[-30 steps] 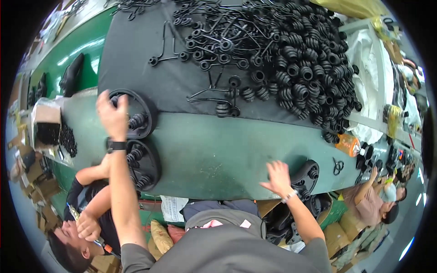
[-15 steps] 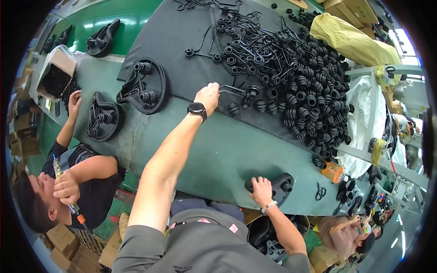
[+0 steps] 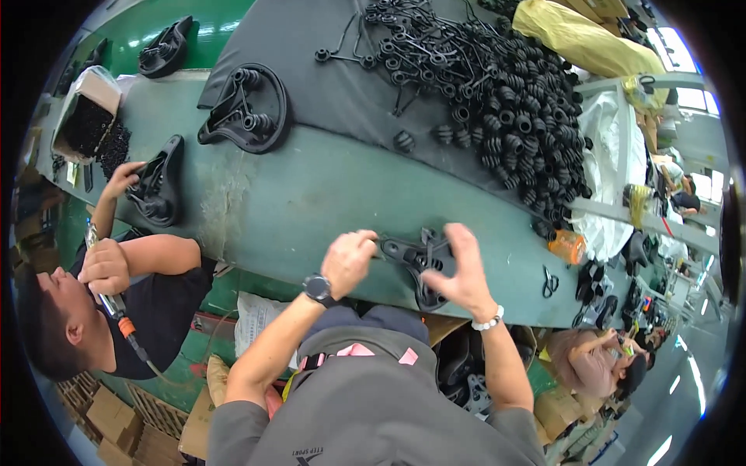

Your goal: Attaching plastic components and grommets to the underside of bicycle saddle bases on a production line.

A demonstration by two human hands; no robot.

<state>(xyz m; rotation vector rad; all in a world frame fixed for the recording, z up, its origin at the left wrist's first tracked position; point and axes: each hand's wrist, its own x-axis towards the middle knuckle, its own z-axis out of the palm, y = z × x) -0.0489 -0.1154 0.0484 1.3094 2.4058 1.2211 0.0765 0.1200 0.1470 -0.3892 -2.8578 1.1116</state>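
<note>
We see both hands at a black frame (image 3: 423,264) lying flat on the green desk (image 3: 311,202), near its front edge. The left hand (image 3: 348,260) pinches the frame's left arm with bent fingers; the right hand (image 3: 460,272) rests on its right side, fingers spread and not closed. We judge the frame stiff and fairly light, best held by its outer arms.

Both hands, left (image 3: 349,260) curled, right (image 3: 464,268) spread, meet close together.
</note>
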